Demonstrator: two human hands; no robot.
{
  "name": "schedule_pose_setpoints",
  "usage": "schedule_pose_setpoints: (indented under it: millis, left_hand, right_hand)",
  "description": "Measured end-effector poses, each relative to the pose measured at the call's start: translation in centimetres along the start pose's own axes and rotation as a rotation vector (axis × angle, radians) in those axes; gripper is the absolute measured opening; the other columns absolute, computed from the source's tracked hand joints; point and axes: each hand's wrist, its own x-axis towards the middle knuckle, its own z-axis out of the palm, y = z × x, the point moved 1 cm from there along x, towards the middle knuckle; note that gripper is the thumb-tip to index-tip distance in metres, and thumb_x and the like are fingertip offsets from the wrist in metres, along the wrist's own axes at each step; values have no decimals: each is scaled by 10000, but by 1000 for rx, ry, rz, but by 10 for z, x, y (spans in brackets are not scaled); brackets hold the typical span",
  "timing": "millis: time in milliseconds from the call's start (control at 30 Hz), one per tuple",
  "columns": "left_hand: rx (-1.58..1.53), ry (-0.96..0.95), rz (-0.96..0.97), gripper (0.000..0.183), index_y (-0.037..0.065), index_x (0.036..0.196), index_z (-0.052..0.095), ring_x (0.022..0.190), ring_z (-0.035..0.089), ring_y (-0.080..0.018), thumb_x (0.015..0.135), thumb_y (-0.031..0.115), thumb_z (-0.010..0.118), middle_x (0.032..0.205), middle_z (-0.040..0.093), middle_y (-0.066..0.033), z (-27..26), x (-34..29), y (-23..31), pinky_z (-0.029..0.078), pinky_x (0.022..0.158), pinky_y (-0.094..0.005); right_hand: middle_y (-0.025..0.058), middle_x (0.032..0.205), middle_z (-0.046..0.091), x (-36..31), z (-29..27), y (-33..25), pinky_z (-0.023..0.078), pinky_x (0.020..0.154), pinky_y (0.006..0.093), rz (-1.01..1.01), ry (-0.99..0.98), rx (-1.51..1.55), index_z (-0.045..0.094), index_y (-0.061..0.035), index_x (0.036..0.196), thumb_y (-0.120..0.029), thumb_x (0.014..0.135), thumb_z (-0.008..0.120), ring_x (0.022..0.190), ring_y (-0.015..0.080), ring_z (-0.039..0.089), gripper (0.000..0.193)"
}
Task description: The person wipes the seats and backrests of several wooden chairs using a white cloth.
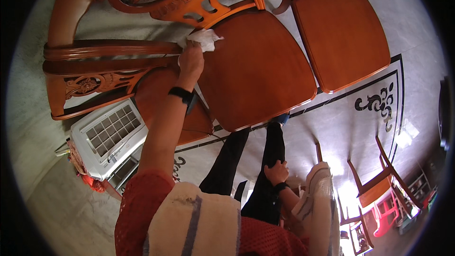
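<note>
My left hand (191, 61) is closed around a crumpled white tissue (205, 40). It is at the back left corner of the brown wooden chair (258, 73) in front of me, where the seat meets the backrest. That chair has a smooth, glossy seat and a carved flower in its back. Lower down, my right hand (276, 173) rests on my leg in black trousers, its fingers spread and nothing in them.
Another wooden chair (343, 33) stands close on the right; a third chair's seat (177, 106) is at the left. A white air cooler (111, 132) is beyond it. More chairs (379, 185) and a pink plastic chair (386, 215) stand lower right. A striped towel (194, 223) hangs over me.
</note>
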Motion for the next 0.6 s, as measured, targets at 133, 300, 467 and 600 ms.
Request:
schedule_pose_setpoints:
  millis: [133,300,467,600]
  left_hand:
    - [-240,193,-60,269,36,1162,602,1004,629,-416,905,109,628,1108,582,-206,-39,8,35,537,814,-490]
    - [-25,330,-105,242,37,1098,602,772,692,-385,883,136,654,1093,614,-228,-55,58,69,592,617,-454]
    - [-189,119,-268,269,52,1163,550,927,681,-450,916,159,544,1043,691,-261,-13,72,87,547,779,-559]
    - [-1241,273,-570,300,54,1200,580,976,703,-307,959,232,578,1077,719,-105,-10,98,89,554,832,-455]
  right_hand:
    - [237,1232,557,0,-7,-4,541,872,534,3,-8,12,621,-10,1111,-457,755,742,1058,476,615,584]
    - [234,1227,558,-2,-4,0,544,867,533,-20,2,10,619,-7,1112,-455,756,744,1056,479,613,586]
    - [232,1233,555,0,-6,-2,543,870,532,-10,2,21,618,-12,1117,-453,761,740,1056,479,612,579]
    - [229,1240,552,2,-3,3,542,870,531,-13,-11,33,619,-19,1110,-448,760,738,1055,479,612,566]
